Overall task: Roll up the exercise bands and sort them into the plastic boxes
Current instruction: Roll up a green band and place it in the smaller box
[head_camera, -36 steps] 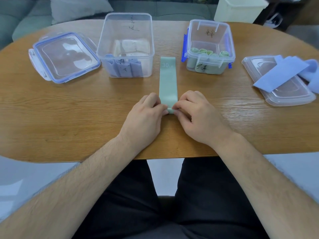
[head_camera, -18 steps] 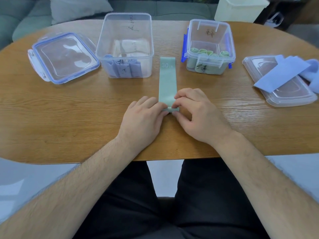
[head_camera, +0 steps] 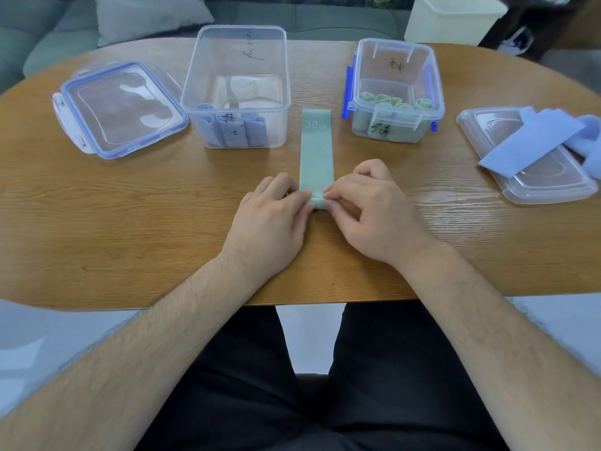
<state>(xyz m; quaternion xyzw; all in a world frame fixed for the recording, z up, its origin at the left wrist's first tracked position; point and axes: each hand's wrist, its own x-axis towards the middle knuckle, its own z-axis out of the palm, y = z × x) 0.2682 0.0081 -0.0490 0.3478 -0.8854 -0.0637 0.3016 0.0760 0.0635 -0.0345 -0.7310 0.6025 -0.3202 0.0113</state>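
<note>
Rolling step, just started: left hand (head_camera: 270, 219) and right hand (head_camera: 374, 213) pinch the near end of the green band (head_camera: 316, 148), flat mid-table (barely one turn in). Next: roll it evenly forward, probably destined for the green-roll box (head_camera: 434, 83).

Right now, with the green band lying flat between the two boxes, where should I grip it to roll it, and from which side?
Take the green band at its near end, where a small roll has formed, pinching it from both edges as the left hand and right hand do. The rest lies flat, pointing away, so rolling forward is probably easiest.
</note>
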